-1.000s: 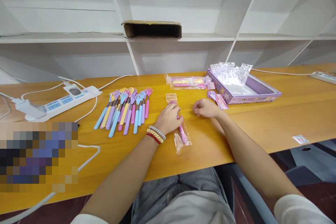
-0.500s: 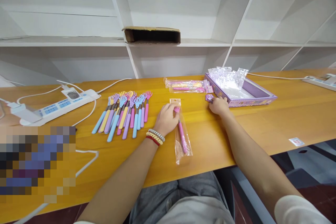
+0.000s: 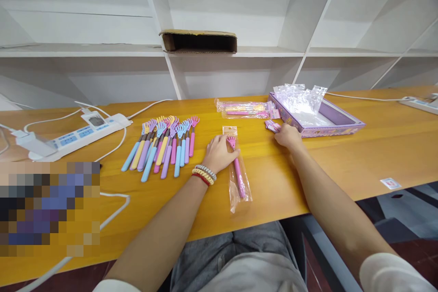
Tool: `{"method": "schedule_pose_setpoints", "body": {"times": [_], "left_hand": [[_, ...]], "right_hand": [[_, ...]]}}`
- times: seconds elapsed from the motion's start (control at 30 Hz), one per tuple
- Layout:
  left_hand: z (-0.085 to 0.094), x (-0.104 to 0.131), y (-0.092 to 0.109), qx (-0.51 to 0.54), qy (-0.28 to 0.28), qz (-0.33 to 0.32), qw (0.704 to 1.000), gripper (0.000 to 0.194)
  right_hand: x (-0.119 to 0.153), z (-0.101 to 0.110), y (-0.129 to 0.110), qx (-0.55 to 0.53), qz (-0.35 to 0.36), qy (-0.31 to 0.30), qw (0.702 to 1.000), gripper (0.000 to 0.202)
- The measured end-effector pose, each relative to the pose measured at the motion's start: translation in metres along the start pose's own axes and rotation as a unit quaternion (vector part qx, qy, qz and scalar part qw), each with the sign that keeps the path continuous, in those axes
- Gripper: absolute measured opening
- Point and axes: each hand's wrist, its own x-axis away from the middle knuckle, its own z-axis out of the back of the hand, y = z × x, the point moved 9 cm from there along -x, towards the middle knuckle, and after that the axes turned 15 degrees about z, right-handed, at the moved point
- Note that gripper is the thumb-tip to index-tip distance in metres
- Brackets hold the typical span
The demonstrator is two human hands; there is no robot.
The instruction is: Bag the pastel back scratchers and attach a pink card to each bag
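A pink hand-shaped scratcher [image 3: 238, 173] lies inside a clear plastic bag [image 3: 233, 198] in front of me. My left hand [image 3: 220, 154] rests on the bag's upper left side, fingers spread, thumb across the scratcher near its head. My right hand [image 3: 288, 137] is closed on small pink and purple cards [image 3: 272, 126] on the table, by the box's left corner; its fingertips are partly hidden. To the left lies a group of loose scratchers [image 3: 166, 150] in blue, yellow, purple and pink. Bagged scratchers [image 3: 248, 109] lie behind my hands.
A purple box [image 3: 331, 131] with clear bags [image 3: 303, 105] stands at the back right. A power strip [image 3: 80, 134] with white cables is at the left. Shelves rise behind, holding a cardboard box [image 3: 200, 42]. A small sticker [image 3: 390, 184] lies near the right front edge.
My left thumb has moved outward from the scratcher's head, showing more of it. The small cards now show more beyond my right fingers. The view has shifted slightly.
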Motion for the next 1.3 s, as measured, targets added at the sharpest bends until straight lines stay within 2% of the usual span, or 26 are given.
{"method": "schedule_pose_setpoints", "body": {"times": [0.17,0.37,0.53,0.67,0.73,0.8,0.9,1.1,1.3], "left_hand": [[0.001,0.001,0.0,-0.007,-0.008,0.001,1.0,0.065],[0.0,0.003,0.001,-0.012,-0.018,-0.001,1.0,0.07],[-0.002,0.004,0.002,-0.017,-0.023,-0.006,1.0,0.073],[-0.002,0.005,0.003,-0.019,-0.034,-0.002,0.999,0.073],[-0.001,0.006,0.004,-0.021,-0.038,-0.001,0.999,0.073],[-0.002,0.006,0.005,-0.025,-0.043,-0.005,0.999,0.073],[-0.003,0.007,0.006,-0.032,-0.045,-0.013,0.998,0.074],[-0.004,0.011,0.009,-0.039,-0.044,-0.04,0.998,0.074],[-0.001,0.007,0.009,-0.018,-0.016,-0.022,0.999,0.048]], "right_hand": [[0.002,0.006,0.0,-0.01,0.004,0.024,1.0,0.038],[0.003,0.018,-0.004,-0.038,0.013,0.083,0.996,0.042],[0.002,0.03,-0.014,-0.066,0.072,0.176,0.98,0.049],[0.006,0.043,-0.024,-0.094,0.139,0.256,0.952,0.048],[0.009,0.047,-0.031,-0.111,0.173,0.273,0.94,0.046],[0.012,0.046,-0.04,-0.128,0.195,0.262,0.936,0.046],[0.015,0.035,-0.062,-0.166,0.238,0.208,0.934,0.047],[0.032,0.017,-0.112,-0.22,0.375,0.131,0.891,0.052],[0.039,0.009,-0.128,-0.24,0.418,0.1,0.87,0.052]]}}
